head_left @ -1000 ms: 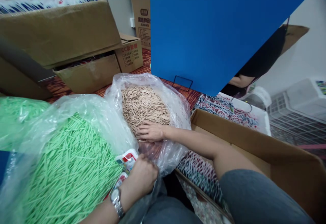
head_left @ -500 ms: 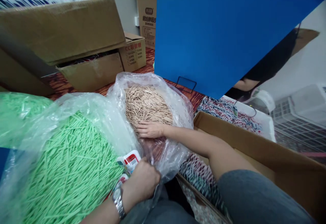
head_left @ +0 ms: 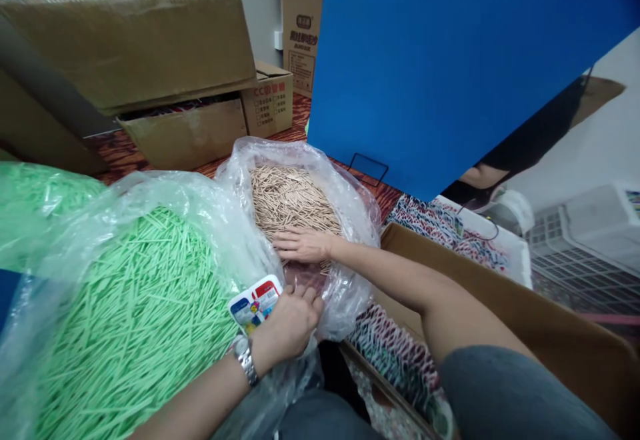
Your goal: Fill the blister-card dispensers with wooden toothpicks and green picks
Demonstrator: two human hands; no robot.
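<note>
My left hand (head_left: pixel 293 320), with a metal watch (head_left: pixel 245 359) on the wrist, is closed on a small printed packet (head_left: pixel 256 303) in white, red and blue. It is at the near side of a clear plastic bag (head_left: pixel 363 217) of thin tan straw-like sticks (head_left: pixel 293 197). My right hand (head_left: pixel 303 245) lies palm down on the near part of these sticks, its fingers stretched out. Left of the hands, another clear bag (head_left: pixel 195 200) lies wide open, full of thin light-green sticks (head_left: pixel 140 320). Whatever is under my right palm is hidden.
A long cardboard box (head_left: pixel 450 280) stands under my right arm, near rows of packed printed packets (head_left: pixel 395 343). More cardboard boxes (head_left: pixel 195 130) stand at the back left. A large blue board (head_left: pixel 425 60) rises at the back right, with a person's arm (head_left: pixel 483 177) beside it.
My left hand has moved slightly up and right, and its packet has come up so that more of its printed face shows. My right hand stays on the tan sticks.
</note>
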